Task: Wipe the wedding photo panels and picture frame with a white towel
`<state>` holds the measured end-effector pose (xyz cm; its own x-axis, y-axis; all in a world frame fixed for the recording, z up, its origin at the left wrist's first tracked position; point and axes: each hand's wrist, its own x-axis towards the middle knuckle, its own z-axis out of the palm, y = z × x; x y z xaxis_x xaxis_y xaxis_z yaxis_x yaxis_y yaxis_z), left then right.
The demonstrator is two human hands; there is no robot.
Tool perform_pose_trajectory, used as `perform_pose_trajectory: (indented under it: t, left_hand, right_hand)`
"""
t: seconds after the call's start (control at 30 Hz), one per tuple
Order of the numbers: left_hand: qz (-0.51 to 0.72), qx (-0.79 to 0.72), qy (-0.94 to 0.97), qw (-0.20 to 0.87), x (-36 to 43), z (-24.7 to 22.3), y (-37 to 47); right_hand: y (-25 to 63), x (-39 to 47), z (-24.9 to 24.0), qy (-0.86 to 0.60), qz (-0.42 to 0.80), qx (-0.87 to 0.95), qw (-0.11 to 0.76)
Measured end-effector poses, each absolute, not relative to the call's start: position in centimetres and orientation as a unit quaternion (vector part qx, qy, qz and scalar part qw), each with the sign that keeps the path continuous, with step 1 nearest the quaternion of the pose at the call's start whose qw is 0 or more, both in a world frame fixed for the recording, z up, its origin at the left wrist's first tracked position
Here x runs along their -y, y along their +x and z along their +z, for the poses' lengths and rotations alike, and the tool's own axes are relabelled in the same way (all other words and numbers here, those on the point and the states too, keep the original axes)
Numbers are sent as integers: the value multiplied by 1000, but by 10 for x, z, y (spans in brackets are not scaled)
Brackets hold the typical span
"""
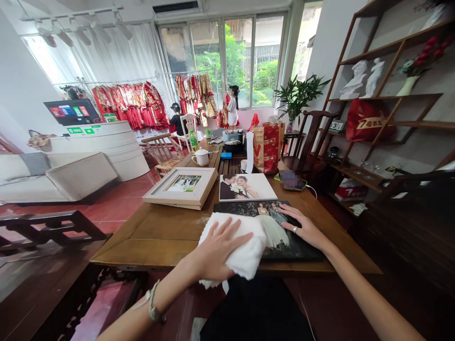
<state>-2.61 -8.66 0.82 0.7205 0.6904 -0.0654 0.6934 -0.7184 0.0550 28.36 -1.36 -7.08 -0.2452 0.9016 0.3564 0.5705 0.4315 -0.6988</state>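
Observation:
A white cloth (249,258) lies over the left part of a dark photo panel (298,246) near the table's front edge. Spread flat on the cloth is my left hand (220,248), its fingers apart. My right hand (305,229), with a ring on one finger, rests with fingers stretched on the panel's right side. The panel shows a couple and a pale gown. Just behind it lies a lighter photo panel (261,187) with a couple. To the left, a white-framed picture (181,184) lies on the wooden table (142,241).
Farther back stand a white teapot (202,157), a red and tan bag (267,149) and a green-capped bottle (193,142). A phone (291,180) with a cable lies at the right. Two people are by the clothes racks. A dark bench (46,246) stands left.

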Motion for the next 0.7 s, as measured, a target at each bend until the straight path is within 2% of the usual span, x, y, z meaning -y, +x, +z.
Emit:
perform_pose_trajectory:
  t: [0.17, 0.3, 0.5, 0.7]
  left_hand:
    - [11, -438, 899, -10, 25, 5, -26]
    - [18, -478, 878, -3, 3, 2, -35]
    - [4, -468, 884, -6, 59, -2, -42]
    - [-26, -410, 911, 34, 114, 3, -13]
  right_hand:
    - [284, 14, -71, -484, 216, 761, 373]
    - [284, 14, -71, -485, 216, 762, 371]
    - [283, 14, -71, -485, 219, 757, 378]
    - [283, 15, -70, -487, 217, 755, 381]
